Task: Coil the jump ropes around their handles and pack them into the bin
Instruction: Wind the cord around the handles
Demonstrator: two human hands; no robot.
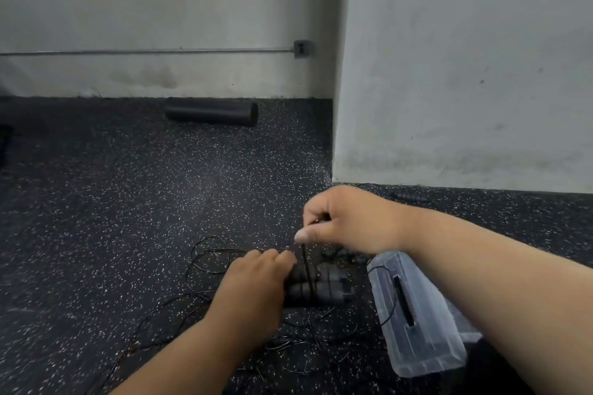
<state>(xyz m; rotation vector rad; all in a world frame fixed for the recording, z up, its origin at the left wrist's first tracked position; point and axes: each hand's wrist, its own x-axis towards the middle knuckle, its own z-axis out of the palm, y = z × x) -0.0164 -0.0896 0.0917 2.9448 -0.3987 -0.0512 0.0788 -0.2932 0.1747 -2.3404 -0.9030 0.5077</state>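
The left hand (256, 282) is curled round the near ends of two black jump rope handles (316, 287), which lie side by side and touching, their long axes running from 9 o'clock to 3 o'clock just above the floor (128, 202). The right hand (346, 218), at 1 o'clock from the left, pinches the thin black rope (305, 258) between thumb and bent forefinger; from that pinch the rope drops straight down and crosses over the middle of both handles. Whether it passes fully round them cannot be told.

Outward from the handles, the slack of the rope lies in loose loops on the speckled dark floor: one set of loops at 10 o'clock from the left hand, more tangled strands at 6 o'clock beneath the handles and the left forearm. A clear plastic bin (414, 314) sits at 3 o'clock from the handles, just beside them and partly under the right forearm; it looks tilted or on its side, and a strand of rope curves over its near wall.

Farther off, a black foam roller (211, 112) lies at 12 o'clock against the foot of the wall (160, 9). A small dark ribbed thing (410, 196), blurred, lies at 2 o'clock beside the wall corner. A metal conduit with a junction box (301, 49) runs along the far wall.
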